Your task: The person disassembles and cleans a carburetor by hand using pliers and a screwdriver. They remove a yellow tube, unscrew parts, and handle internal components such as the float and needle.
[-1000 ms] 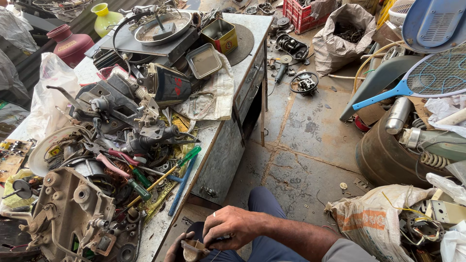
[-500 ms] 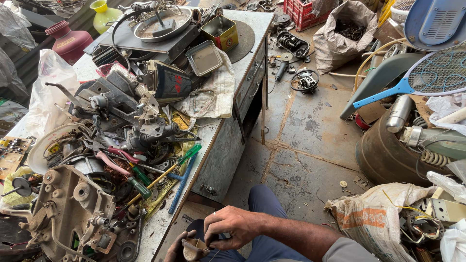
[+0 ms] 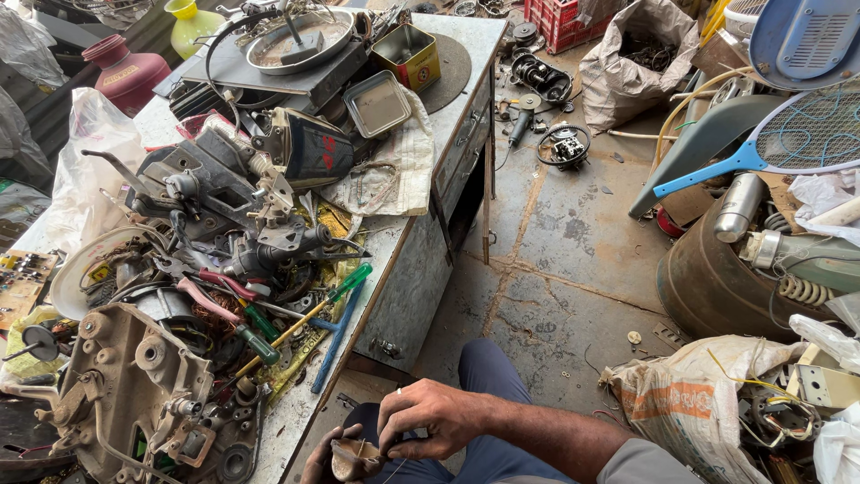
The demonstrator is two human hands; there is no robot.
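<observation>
Item: small rusty metal part (image 3: 356, 459), likely rigid and light; I am cradling it in my left hand (image 3: 333, 457), right hand (image 3: 430, 417) pinching its top edge, beside the workbench (image 3: 408, 269) front corner.

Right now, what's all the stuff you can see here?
Bench: one, grey, left, piled with parts.
Tin: one, yellow, open, bench top.
Tray: one, silver, beside the tin.
Screwdrivers: several, green and blue handles, bench edge.
Jug: one, dark red, far left.
Crate: one, red, top.
Swatter: one, blue, racket-shaped, right.
Drum: one, rusty brown, right.
Sacks: two, pale, on the floor.
Small part: one, brownish, in both hands.
Left hand: under the small part.
Right hand: fingers on top.
</observation>
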